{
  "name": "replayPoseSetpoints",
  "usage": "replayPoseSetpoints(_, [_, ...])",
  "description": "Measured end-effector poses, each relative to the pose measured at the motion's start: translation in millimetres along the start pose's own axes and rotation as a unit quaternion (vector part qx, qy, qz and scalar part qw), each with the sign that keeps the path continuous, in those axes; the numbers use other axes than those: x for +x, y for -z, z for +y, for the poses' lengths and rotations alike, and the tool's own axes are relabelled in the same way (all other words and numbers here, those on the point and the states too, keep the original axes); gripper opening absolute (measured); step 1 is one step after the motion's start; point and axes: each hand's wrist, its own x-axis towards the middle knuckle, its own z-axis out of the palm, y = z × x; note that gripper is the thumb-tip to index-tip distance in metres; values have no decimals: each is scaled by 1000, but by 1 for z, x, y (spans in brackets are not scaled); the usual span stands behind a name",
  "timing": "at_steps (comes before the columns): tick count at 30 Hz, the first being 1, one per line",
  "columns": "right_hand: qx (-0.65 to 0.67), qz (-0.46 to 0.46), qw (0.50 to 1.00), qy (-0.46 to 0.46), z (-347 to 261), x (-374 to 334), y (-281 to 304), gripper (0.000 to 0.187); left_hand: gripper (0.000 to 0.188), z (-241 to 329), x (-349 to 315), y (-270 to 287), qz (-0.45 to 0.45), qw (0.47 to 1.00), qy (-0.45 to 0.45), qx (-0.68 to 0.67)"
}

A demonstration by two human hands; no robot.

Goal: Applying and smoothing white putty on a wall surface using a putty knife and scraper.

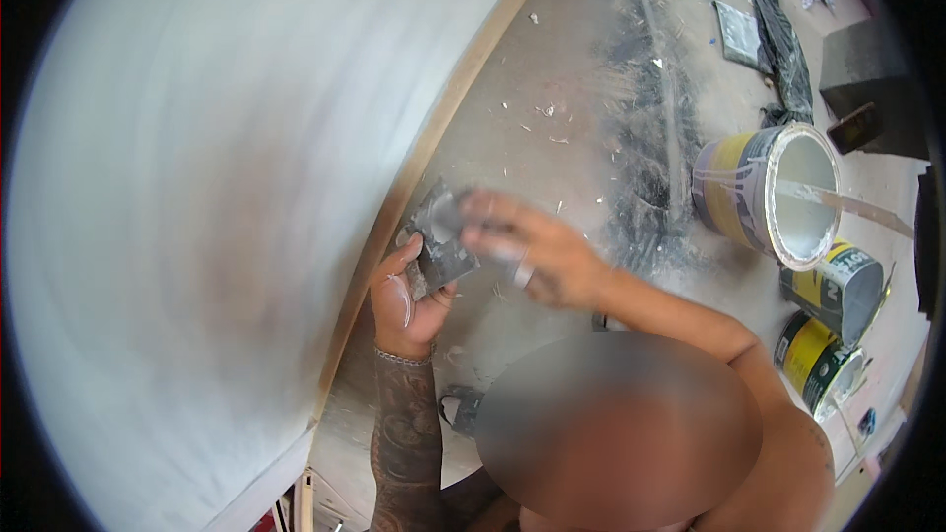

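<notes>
My left hand [406, 300] is closed round the lower edge of a flat dark grey plate [451, 261], thumb on its near side. White filler-like paste is smeared on the plate, and a white streak marks the base of my thumb. My right hand [542, 251] is at the plate's right side, blurred by motion, fingers bent together. A dark flat piece seems to be under its fingertips, too smeared to name. A pale band shows at its fingers. Just left of my hands runs the wooden edge [409, 167] of a large white panel [217, 187].
On the floor at right lies an open bucket [734, 182], a stick across its mouth. Two yellow-and-dark cans [833, 286] are below it. Dark plastic sheeting [778, 30] and a small flat packet [739, 36] are farther off. White scraps and dark smudges litter the floor.
</notes>
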Motion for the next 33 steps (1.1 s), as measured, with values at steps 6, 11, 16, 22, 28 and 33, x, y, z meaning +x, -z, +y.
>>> replayPoseSetpoints(6, [-71,-162,974,-141,62,-36,14,63,35,27,-27,-11,-18,994,-103,-15])
replayPoseSetpoints(11, [-132,145,974,-113,144,56,46,56,36,27,-35,-25,31,982,-187,-7])
replayPoseSetpoints(16, [-191,243,951,-17,182,128,36,59,36,25,-40,-11,36,988,-150,-6])
replayPoseSetpoints(22, [-196,199,960,18,165,89,-52,62,36,27,-45,14,77,981,-176,-22])
replayPoseSetpoints(28, [-123,131,982,-49,115,20,-137,76,36,25,-47,18,35,982,-182,-40])
replayPoseSetpoints(33, [16,-36,996,-79,80,-10,-151,75,34,30,-55,23,3,976,-201,-82])
